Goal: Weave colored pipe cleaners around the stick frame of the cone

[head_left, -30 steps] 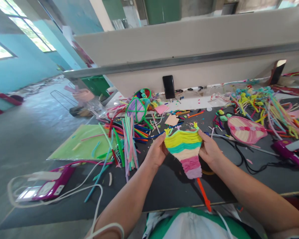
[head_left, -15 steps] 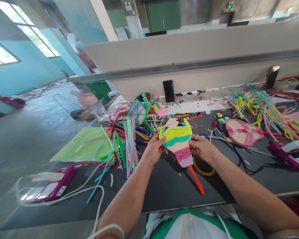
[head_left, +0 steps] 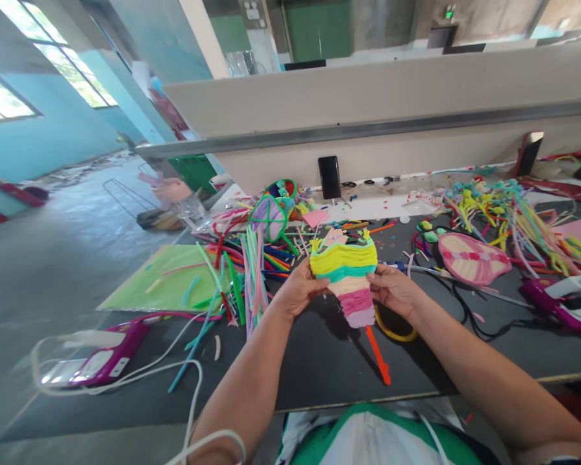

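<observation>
Between my two hands is a striped pipe-cleaner craft piece (head_left: 346,271), banded yellow, teal, cream, dark pink and pale pink, wide at the top and narrow at the bottom. An orange stem (head_left: 378,355) hangs from its lower end. My left hand (head_left: 300,286) pinches the left edge, thumb lying on the front near the teal band. On the opposite edge, my right hand (head_left: 392,287) grips with thumb and fingers. The piece is held a little above the dark table (head_left: 319,368). A yellow ring (head_left: 397,332), perhaps a tape roll, lies partly hidden below my right hand.
Bundled pipe cleaners (head_left: 254,278) and a green sheet (head_left: 164,281) lie left. A purple device (head_left: 109,355) with a white cord is front left; another purple device (head_left: 561,300) is right, near a pink oval craft piece (head_left: 474,258). A phone (head_left: 329,177) leans against the partition.
The striped piece has turned slightly more upright, its orange stem swinging a little to the left. My left thumb has shifted lower along the edge. Both hands keep their hold.
</observation>
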A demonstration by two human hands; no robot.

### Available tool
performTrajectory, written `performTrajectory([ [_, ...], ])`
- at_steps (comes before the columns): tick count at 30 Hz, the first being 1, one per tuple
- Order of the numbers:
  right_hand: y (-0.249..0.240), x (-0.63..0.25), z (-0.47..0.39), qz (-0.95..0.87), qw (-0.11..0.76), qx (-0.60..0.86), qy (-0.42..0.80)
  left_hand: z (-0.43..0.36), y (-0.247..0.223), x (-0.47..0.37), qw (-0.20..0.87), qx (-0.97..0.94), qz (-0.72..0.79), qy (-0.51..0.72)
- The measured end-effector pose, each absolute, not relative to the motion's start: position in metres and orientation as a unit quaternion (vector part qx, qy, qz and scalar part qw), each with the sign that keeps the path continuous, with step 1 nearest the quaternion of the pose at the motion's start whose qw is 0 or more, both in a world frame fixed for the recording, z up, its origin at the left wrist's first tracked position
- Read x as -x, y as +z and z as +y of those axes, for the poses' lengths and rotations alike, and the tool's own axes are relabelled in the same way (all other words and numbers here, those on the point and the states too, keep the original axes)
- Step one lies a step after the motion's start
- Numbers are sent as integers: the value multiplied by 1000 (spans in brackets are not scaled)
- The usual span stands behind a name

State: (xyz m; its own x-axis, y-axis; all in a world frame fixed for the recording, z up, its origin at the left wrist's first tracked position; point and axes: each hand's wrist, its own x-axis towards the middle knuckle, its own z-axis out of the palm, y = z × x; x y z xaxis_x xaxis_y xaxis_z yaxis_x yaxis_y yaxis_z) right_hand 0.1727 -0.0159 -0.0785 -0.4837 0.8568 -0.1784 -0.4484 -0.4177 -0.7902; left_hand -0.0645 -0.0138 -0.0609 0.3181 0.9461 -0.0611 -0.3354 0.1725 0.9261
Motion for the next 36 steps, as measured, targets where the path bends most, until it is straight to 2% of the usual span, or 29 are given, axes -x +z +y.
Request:
performTrajectory([
  [2,-75,-171,-20,-371,376,304,793,-8,-61,74,669,-433,357,487],
  [8,-64,-174,-34,-501,196,418,732,8,-60,102,560,-371,355,650],
  [11,-59,-189,-31,-544,187,472,668,11,-62,105,553,-369,342,664],
  [15,-53,-204,-17,-568,248,542,568,9,-64,96,584,-384,317,641],
  [18,-45,-191,-6,-495,428,518,551,5,-63,89,602,-391,300,628],
  [21,-33,-158,5,-356,568,407,620,0,-60,85,601,-394,285,634],
  [23,-24,-134,12,-299,591,356,659,-2,-57,84,596,-394,274,643],
  [28,-2,-93,29,-323,597,205,705,-8,-50,84,599,-390,256,650],
  [36,26,-74,13,-350,583,235,695,-20,-28,88,592,-330,196,708],
])
